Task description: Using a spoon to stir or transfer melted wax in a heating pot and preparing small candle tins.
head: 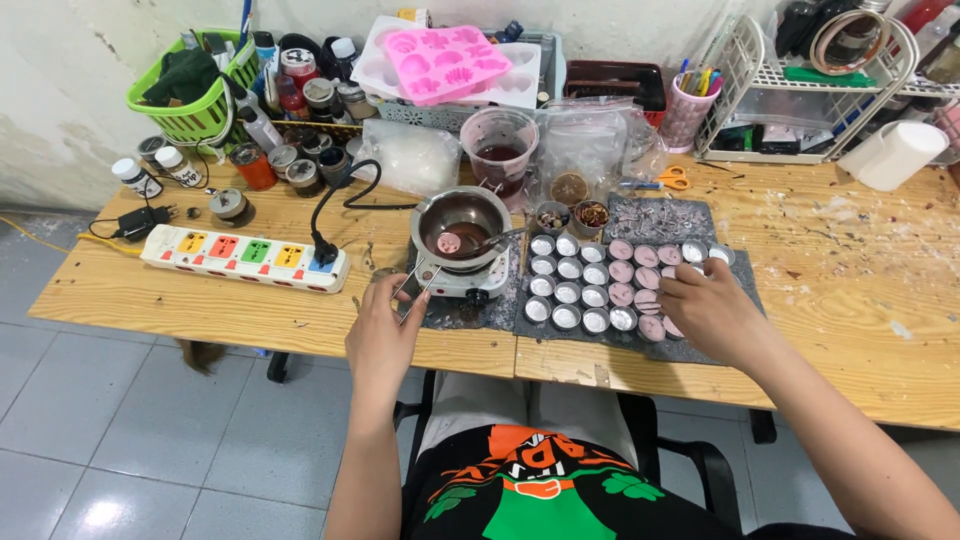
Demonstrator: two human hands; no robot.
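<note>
The left hand (383, 335) pinches thin metal tongs (412, 287) pointing up at the melting pot (462, 222) just ahead, while the right hand (712, 310) rests fingers-down on little pink-filled cups (622, 280) on the wooden desk (200, 300).

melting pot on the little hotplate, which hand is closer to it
Left. The left hand sits just below and left of the melting pot, holding metal tweezers. The right hand is farther right, over the tealight cups.
</note>
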